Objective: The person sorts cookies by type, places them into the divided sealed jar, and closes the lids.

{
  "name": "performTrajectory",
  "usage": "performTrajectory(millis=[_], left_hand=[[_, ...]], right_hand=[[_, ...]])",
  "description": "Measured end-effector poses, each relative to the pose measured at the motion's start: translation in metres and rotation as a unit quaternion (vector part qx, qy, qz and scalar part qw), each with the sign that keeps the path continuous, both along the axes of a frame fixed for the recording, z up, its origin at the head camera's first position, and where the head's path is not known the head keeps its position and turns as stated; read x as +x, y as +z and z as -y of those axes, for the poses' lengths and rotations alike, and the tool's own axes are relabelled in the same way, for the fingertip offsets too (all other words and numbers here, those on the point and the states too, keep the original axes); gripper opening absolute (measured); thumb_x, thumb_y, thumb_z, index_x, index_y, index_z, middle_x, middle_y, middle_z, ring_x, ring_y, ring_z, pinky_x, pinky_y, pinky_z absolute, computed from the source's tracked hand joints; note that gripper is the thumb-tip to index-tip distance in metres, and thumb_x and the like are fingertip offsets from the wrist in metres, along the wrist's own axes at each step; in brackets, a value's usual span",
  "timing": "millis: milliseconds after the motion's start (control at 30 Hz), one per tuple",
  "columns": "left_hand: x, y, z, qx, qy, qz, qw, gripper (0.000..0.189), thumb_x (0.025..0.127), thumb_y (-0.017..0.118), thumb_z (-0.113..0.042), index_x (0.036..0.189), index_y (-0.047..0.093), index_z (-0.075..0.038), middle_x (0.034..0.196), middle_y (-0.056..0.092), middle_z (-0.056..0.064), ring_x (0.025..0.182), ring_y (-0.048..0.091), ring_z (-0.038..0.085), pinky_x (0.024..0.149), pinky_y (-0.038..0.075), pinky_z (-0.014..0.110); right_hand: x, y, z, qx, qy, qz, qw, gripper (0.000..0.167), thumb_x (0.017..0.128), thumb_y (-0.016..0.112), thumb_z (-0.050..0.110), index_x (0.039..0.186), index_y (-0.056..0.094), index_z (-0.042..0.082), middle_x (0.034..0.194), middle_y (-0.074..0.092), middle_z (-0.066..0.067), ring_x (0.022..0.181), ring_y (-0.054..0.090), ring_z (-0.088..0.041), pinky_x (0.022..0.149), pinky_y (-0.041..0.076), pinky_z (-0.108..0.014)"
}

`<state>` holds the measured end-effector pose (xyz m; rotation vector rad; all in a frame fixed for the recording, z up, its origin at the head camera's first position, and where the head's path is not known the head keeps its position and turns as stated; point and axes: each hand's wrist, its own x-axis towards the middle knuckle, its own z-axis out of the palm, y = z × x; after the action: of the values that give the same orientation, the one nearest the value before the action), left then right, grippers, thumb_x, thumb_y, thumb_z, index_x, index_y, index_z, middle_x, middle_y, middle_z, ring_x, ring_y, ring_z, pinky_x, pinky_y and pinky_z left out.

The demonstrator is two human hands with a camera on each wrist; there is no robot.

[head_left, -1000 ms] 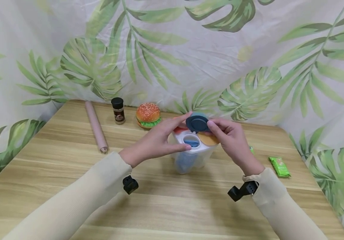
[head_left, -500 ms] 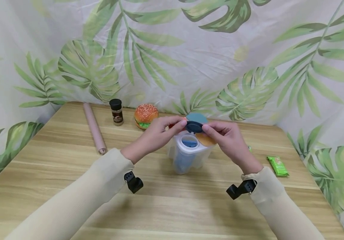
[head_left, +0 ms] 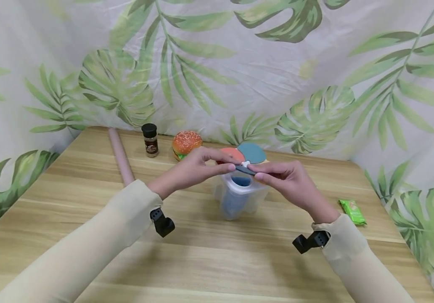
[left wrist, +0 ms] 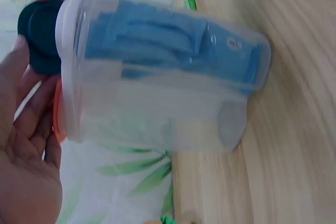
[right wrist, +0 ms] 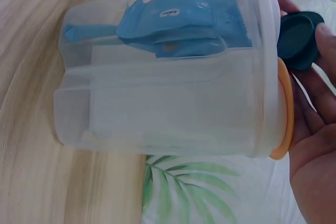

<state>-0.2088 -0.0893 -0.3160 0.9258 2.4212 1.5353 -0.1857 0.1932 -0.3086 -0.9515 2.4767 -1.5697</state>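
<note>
A clear four-chamber container (head_left: 236, 202) stands mid-table, with blue packets (right wrist: 178, 24) in its front chamber. Its red lid (head_left: 232, 153) and teal lid (head_left: 252, 152) are on at the back, and an orange lid (right wrist: 283, 119) shows on the right. The front opening is uncovered. Just above it, my left hand (head_left: 229, 165) and right hand (head_left: 259, 172) pinch a dark blue round lid (head_left: 245, 170) from opposite sides, almost flat. The wrist views show the container (left wrist: 157, 93) side-on with the dark lid (left wrist: 39, 35) (right wrist: 299, 40) at its rim.
At the back of the wooden table (head_left: 217, 261) lie a pink roll (head_left: 120, 158), a dark-capped spice jar (head_left: 150, 140) and a toy burger (head_left: 186, 143). A green packet (head_left: 352, 211) lies at the right. A leaf-print cloth hangs behind and at both sides.
The dark blue lid was held up facing me; both hands have tipped it flat and brought it down to just over the open front chamber.
</note>
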Motion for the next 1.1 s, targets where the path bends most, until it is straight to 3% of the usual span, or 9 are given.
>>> performTrajectory(millis=[133, 333, 567, 1100], left_hand=[[-0.002, 0.001, 0.004, -0.008, -0.028, -0.005, 0.9996, 0.028, 0.097, 0.077, -0.023, 0.126, 0.079, -0.022, 0.13, 0.076, -0.005, 0.132, 0.065, 0.013, 0.11, 0.054, 0.039], [-0.004, 0.002, 0.008, -0.039, -0.046, -0.028, 0.9978, 0.036, 0.093, 0.081, -0.022, 0.128, 0.077, -0.021, 0.137, 0.073, -0.002, 0.141, 0.059, 0.018, 0.121, 0.046, 0.042], [-0.001, 0.002, 0.007, -0.058, -0.053, -0.067, 0.9947, 0.039, 0.093, 0.082, -0.023, 0.131, 0.076, -0.019, 0.14, 0.071, 0.0, 0.144, 0.056, 0.023, 0.122, 0.044, 0.045], [0.002, 0.003, 0.005, -0.076, -0.064, -0.116, 0.9882, 0.039, 0.094, 0.08, -0.021, 0.131, 0.075, -0.013, 0.139, 0.072, 0.004, 0.14, 0.06, 0.027, 0.119, 0.047, 0.048]], right_hand=[[0.002, -0.001, 0.0, 0.012, 0.018, -0.033, 0.9992, 0.029, 0.095, 0.075, 0.004, 0.123, 0.078, 0.005, 0.126, 0.078, -0.007, 0.106, 0.074, -0.004, 0.079, 0.06, -0.023], [0.005, -0.002, 0.001, 0.027, 0.023, -0.058, 0.9977, 0.026, 0.09, 0.079, 0.002, 0.115, 0.082, 0.008, 0.131, 0.075, -0.012, 0.121, 0.07, -0.002, 0.087, 0.061, -0.021], [0.011, -0.003, 0.004, 0.038, 0.033, -0.097, 0.9939, 0.026, 0.089, 0.081, 0.001, 0.114, 0.082, 0.009, 0.13, 0.076, -0.01, 0.125, 0.07, -0.008, 0.093, 0.06, -0.02], [0.015, -0.004, 0.005, 0.067, 0.025, -0.119, 0.9903, 0.018, 0.093, 0.076, 0.001, 0.108, 0.084, 0.008, 0.129, 0.076, -0.012, 0.124, 0.071, -0.023, 0.094, 0.059, -0.017]])
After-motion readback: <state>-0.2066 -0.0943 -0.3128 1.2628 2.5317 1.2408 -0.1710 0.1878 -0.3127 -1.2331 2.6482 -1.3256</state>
